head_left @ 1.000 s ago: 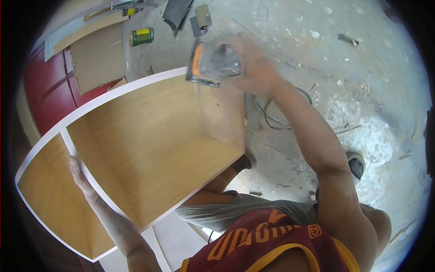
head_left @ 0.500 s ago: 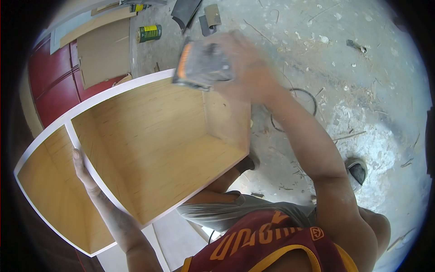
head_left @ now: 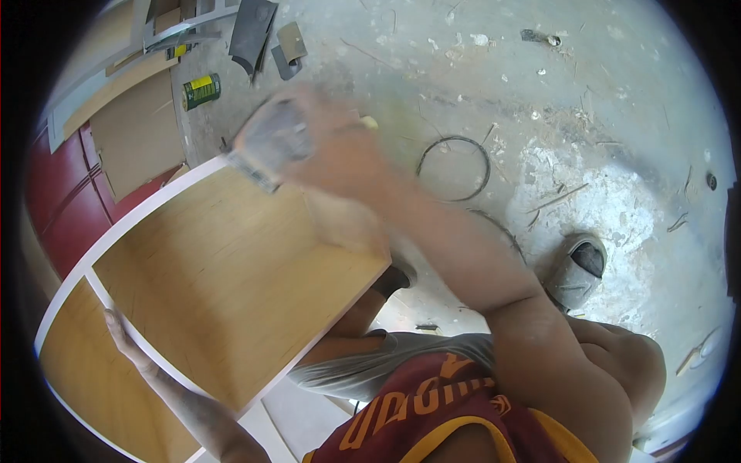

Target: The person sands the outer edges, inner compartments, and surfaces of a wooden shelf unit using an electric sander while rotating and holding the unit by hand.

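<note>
- Right arm: reaches from lower right up to upper left-centre, elbow bent; right hand (head_left: pixel 328 147) is motion-blurred.
- Right grip: closed around the sander (head_left: pixel 276 139), which is at the cabinet's (head_left: pixel 220 270) upper rim. Blur hides finger detail; can't confirm rim contact.
- Left arm: comes up from bottom edge; left hand (head_left: pixel 127 337) lies along the divider (head_left: pixel 143 336) at lower left, fingers extended. Thumb hidden, can't tell how far it closes.
- Cabinet: tilted, left and centre of frame, pale edges, wood interior.
- Writing: orange letters on the dark red jersey (head_left: pixel 424 401), folded, not fully readable. Can (head_left: pixel 201 92), upper left, yellow/green label, text too small.
- Around: dark sheet (head_left: pixel 251 38) top left, cable loop (head_left: pixel 487 166) right of centre, shoe (head_left: pixel 575 279) at right.
- Obstruction: sander and right hand cover part of the upper rim.
</note>
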### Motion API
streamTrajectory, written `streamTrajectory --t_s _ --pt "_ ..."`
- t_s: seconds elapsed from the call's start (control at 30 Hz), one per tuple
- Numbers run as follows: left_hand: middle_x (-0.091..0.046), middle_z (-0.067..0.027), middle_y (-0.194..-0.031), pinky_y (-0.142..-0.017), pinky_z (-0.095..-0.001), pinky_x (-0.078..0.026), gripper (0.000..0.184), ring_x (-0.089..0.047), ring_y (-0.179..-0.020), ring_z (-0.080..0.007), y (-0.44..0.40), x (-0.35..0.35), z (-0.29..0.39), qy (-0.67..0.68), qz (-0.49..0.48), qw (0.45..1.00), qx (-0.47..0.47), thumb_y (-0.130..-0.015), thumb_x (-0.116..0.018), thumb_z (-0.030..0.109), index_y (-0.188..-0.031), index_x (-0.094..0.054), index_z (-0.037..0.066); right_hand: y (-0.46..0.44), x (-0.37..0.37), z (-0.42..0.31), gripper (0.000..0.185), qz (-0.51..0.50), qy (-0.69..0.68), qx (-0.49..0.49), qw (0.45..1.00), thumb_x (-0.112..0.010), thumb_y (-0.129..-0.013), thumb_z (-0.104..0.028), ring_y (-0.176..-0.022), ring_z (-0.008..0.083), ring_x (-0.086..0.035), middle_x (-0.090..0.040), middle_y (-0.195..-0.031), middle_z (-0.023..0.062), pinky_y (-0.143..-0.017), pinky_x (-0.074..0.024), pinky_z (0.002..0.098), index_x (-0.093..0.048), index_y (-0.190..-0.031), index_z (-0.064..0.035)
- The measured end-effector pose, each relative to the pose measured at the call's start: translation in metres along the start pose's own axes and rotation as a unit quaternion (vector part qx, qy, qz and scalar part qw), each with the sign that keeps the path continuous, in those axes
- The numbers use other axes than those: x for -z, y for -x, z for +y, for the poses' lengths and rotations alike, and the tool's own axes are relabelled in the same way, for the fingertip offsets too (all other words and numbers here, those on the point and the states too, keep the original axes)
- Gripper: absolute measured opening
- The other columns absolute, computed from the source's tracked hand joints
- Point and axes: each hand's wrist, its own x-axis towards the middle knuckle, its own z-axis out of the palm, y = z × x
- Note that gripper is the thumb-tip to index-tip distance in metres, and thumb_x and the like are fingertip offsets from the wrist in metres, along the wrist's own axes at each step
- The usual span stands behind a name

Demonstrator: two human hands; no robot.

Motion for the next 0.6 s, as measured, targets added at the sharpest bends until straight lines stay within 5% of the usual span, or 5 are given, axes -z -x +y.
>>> streamTrajectory --t_s 0.17,0.23,0.37,0.43,0.6 --pt "-0.058 -0.0174 -0.147 -0.108 -0.0457 -0.049 0.081 -0.058 -0.132 -0.0295 -0.012 0.031 -0.013 -0.039 0.031 0.999 0.007 -0.104 -0.051 0.064 -0.157 -0.047 0.003 0.0 0.033 0.094 0.082 0.055 0.029 -0.053 0.997 -0.088 -0.075 -0.024 -0.119 0.0377 -0.065 -0.063 -0.129 0.0174 -0.104 -0.0528 0.0468 -0.05 -0.147 -0.0128" --pt "-0.059 -0.0168 -0.145 -0.107 -0.0453 -0.05 0.079 -0.058 -0.132 -0.0292 -0.013 0.035 -0.016 -0.051 0.047 0.998 0.001 -0.104 -0.051 0.063 -0.155 -0.048 0.003 0.005 0.045 0.111 0.081 0.023 -0.037 -0.214 0.976 -0.088 -0.076 -0.02 -0.115 0.0312 -0.065 -0.062 -0.128 0.0175 -0.103 -0.0527 0.0418 -0.049 -0.146 -0.0082" --pt "-0.059 -0.0159 -0.144 -0.107 -0.0454 -0.049 0.077 -0.058 -0.132 -0.0285 -0.007 0.025 -0.013 -0.059 0.063 0.996 -0.017 -0.104 -0.05 0.062 -0.154 -0.05 0.003 0.029 0.043 0.164 0.079 0.063 -0.072 -0.189 0.977 -0.087 -0.076 -0.019 -0.113 0.0269 -0.064 -0.062 -0.126 0.0166 -0.103 -0.0518 0.0383 -0.049 -0.144 -0.0049" --pt "-0.06 -0.0156 -0.144 -0.108 -0.0455 -0.049 0.076 -0.058 -0.133 -0.0281 -0.009 0.025 -0.011 -0.031 0.063 0.998 -0.004 -0.104 -0.05 0.062 -0.153 -0.051 0.004 0.047 0.039 0.179 0.083 0.076 -0.069 -0.155 0.982 -0.087 -0.076 -0.029 -0.124 0.0368 -0.063 -0.065 -0.13 0.0217 -0.107 -0.0502 0.0447 -0.049 -0.146 -0.0062" --pt "-0.061 -0.0157 -0.143 -0.109 -0.0454 -0.048 0.076 -0.057 -0.133 -0.0277 -0.019 0.049 -0.026 -0.069 0.046 0.996 -0.036 -0.105 -0.048 0.063 -0.153 -0.052 0.003 0.057 0.031 0.186 0.08 0.108 -0.043 -0.153 0.981 -0.088 -0.074 -0.026 -0.118 0.0347 -0.063 -0.065 -0.125 0.0202 -0.106 -0.0502 0.0451 -0.053 -0.141 -0.0028"
